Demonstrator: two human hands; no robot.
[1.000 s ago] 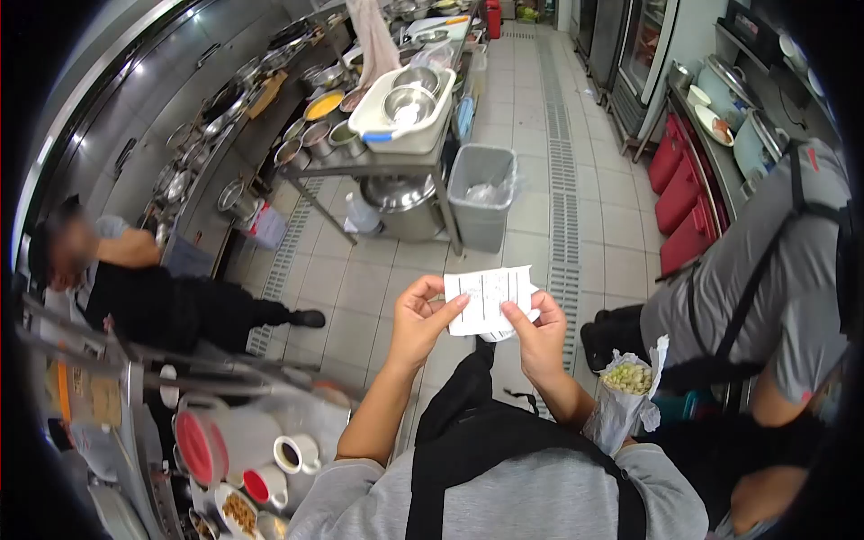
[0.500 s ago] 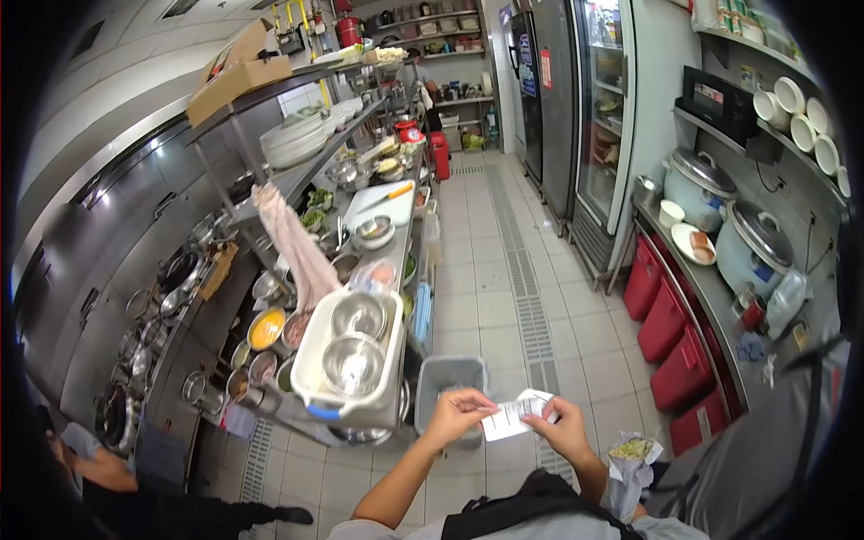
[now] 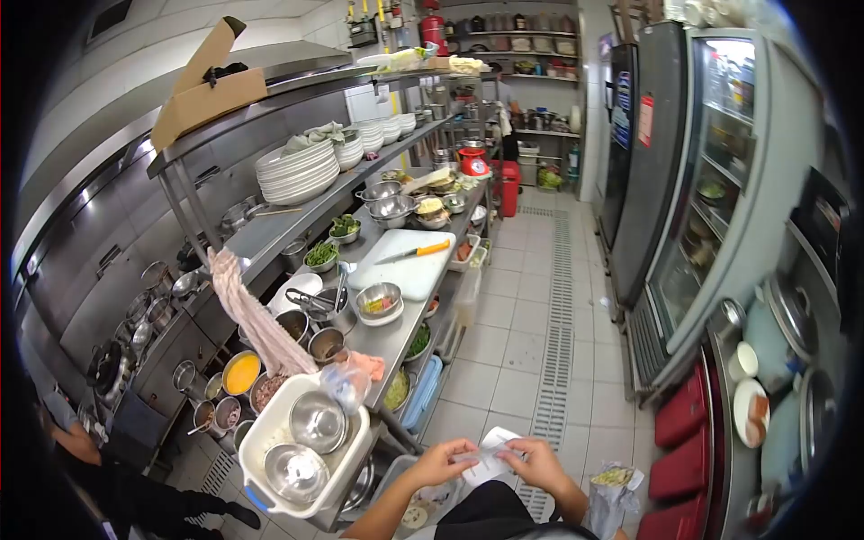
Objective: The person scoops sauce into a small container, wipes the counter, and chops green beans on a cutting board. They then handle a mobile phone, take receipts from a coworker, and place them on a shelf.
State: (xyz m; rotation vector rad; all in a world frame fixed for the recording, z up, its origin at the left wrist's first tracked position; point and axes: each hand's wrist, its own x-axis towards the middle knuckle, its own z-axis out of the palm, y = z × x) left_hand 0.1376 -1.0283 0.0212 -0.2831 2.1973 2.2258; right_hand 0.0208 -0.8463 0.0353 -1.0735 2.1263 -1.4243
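Observation:
My left hand (image 3: 438,465) pinches the left edge of a white printed paper slip (image 3: 490,464). My right hand (image 3: 538,469) grips its right side, so the slip is held between both hands in front of my body, curled at the top. Below and left of the hands is a grey bin (image 3: 393,472) with scraps inside. To the left, a white tub (image 3: 358,436) at the counter's near end holds two metal bowls (image 3: 317,421). An open foil-like bag (image 3: 614,504) of chopped pale food is right of my right hand.
Along the steel counter are a white cutting board (image 3: 405,270) with an orange-handled knife (image 3: 421,251) and a small bowl of chopped food (image 3: 379,301). Stacked plates (image 3: 297,174) stand on the shelf. A fridge (image 3: 702,198) and red bins (image 3: 681,402) line the right. Another person's arm (image 3: 74,441) shows lower left.
My view has turned left and shifted forward along the counter. The slip stays in both hands, which are closer together, and it now looks more curled.

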